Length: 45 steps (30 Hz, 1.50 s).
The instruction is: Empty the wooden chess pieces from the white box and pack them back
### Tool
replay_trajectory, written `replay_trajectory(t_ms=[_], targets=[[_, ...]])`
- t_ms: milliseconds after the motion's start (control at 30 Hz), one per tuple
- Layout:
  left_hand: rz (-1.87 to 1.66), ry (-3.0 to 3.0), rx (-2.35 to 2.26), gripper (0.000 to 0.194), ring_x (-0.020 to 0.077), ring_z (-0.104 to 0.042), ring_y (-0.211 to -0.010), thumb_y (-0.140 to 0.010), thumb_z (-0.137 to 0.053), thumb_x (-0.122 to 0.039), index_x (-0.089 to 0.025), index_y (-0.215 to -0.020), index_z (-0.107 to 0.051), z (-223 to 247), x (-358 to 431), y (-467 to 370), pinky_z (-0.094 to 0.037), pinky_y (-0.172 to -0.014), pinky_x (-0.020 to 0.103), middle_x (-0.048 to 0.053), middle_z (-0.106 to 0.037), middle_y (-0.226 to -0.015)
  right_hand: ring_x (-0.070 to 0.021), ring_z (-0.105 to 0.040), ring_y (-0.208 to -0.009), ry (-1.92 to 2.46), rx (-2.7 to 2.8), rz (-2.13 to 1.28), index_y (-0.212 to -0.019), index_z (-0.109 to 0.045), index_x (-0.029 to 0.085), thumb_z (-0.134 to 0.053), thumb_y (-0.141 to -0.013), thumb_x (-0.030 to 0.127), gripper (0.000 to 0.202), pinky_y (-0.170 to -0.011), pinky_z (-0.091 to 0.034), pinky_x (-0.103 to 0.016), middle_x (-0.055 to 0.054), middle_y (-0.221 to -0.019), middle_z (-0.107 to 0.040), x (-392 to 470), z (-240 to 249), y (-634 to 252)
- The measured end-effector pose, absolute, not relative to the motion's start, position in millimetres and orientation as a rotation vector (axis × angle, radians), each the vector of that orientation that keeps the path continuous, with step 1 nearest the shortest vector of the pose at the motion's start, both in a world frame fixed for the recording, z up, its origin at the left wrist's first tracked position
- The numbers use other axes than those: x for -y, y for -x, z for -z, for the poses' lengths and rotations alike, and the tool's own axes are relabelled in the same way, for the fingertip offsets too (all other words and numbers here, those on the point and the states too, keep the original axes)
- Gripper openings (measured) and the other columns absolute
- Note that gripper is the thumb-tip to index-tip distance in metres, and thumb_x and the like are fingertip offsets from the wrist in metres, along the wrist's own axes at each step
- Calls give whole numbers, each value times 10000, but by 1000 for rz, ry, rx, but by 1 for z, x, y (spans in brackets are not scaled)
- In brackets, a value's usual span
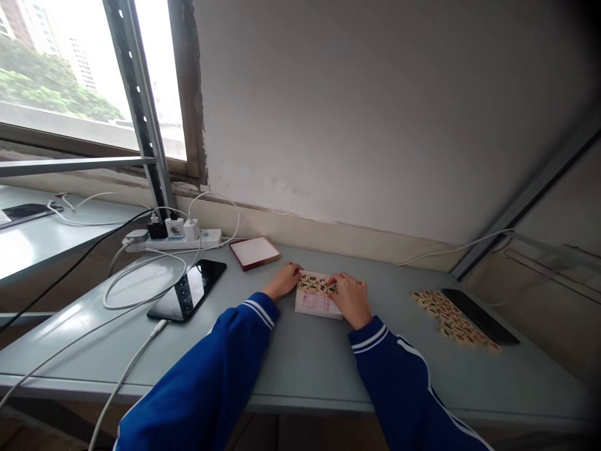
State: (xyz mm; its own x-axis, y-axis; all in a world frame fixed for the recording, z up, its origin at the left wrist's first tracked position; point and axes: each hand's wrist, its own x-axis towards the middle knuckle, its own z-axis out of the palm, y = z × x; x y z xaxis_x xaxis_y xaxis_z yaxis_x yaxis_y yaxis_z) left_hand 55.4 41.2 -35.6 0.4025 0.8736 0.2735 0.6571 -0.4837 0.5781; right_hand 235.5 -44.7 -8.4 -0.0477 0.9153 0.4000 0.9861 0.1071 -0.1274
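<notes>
A shallow white box (319, 307) with red lines drawn inside lies on the desk before me. Round Chinese chess pieces (313, 283) with dark characters sit in two rows along its far side. My left hand (285, 280) is closed at the box's far left corner, its fingertips gripping the edge. At the right end of the rows, my right hand (352, 297) has its fingers bent together on a chess piece (332, 289), which they partly cover. The right wrist hides the box's near right corner.
Loose chess pieces (451, 318) lie scattered at the right beside a black slab (481, 316). A box lid (255, 252) rests behind my left hand. To the left are a plugged-in tablet (188, 291), white cables (134, 307) and a power strip (209, 237). A wall (328, 125) bounds the back.
</notes>
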Motion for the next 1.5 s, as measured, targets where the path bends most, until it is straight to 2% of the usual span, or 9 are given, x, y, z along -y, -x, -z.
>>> replay_trajectory(t_ms=[100, 200, 333, 500, 600, 733, 933, 1133, 1500], targets=[[-783, -2273, -1325, 312, 181, -541, -889, -795, -352, -145, -105, -972, -605, 37, -42, -55, -396, -853, 275, 99, -575, -943, -190, -491, -824, 1844, 1987, 313, -722, -589, 210, -597, -705, 264, 58, -759, -256, -339, -39, -822, -566, 45, 10, -233], [-782, -2250, -1331, 300, 179, -532, -914, -791, -361, -146, -111, -983, -589, 36, -40, -55, -389, -864, 275, 96, -569, -969, -199, -492, -836, 1846, 1999, 236, -669, -611, 218, -581, -719, 346, 140, -753, -271, -338, -38, -788, -577, 48, 4, -236], [-816, -2187, -1315, 327, 176, -524, -907, -783, -377, -150, -89, -1074, -514, 33, -37, -54, -398, -846, 283, 103, -563, -980, -167, -540, -745, 1899, 1930, 171, -745, -627, 246, -482, -762, 433, 237, -654, -331, -288, -14, -807, -621, 68, -7, -279], [-845, -2089, -1293, 326, 180, -538, -870, -770, -420, -194, -110, -1078, -486, 31, -36, -51, -417, -801, 288, 82, -579, -914, -231, -569, -820, 2148, 1738, 350, -870, -611, 230, -434, -739, 435, 300, -628, -411, -324, -66, -886, -627, 117, 20, -397], [-858, -1976, -1255, 363, 164, -559, -799, -750, -467, -225, -130, -1099, -456, 31, -38, -49, -438, -744, 275, 60, -585, -885, -246, -574, -840, 2111, 1769, 339, -853, -613, 203, -421, -718, 390, 299, -711, -445, -367, -96, -885, -614, 136, 48, -447], [-893, -1888, -1210, 412, 142, -561, -715, -734, -500, -235, -122, -1124, -431, 35, -41, -47, -451, -679, 265, 51, -590, -856, -208, -577, -730, 1997, 1842, 296, -897, -599, 200, -368, -754, 330, 301, -710, -463, -364, -90, -884, -593, 146, 56, -454], [-882, -1933, -1196, 309, 130, -562, -682, -742, -494, -242, -119, -1024, -525, 37, -42, -46, -451, -644, 249, 56, -610, -856, -283, -504, -954, 2141, 1627, 754, -995, -591, 172, -386, -771, 360, 357, -821, -396, -431, -133, -1033, -559, 164, 40, -459], [-831, -1980, -1220, 249, 145, -569, -652, -749, -490, -257, -110, -918, -601, 32, -41, -47, -446, -618, 244, 50, -636, -742, -227, -491, -1022, 2072, 1724, 464, -1053, -538, 156, -343, -795, 379, 393, -866, -404, -369, -108, -1098, -538, 168, 65, -480], [-876, -1978, -1240, 216, 136, -574, -629, -734, -520, -231, -102, -879, -617, 30, -37, -48, -442, -608, 234, 45, -631, -712, -217, -546, -951, 1697, 1855, 173, -715, -491, 194, -452, -772, 399, 216, -841, -418, -377, -94, -954, -594, 130, 54, -429]])
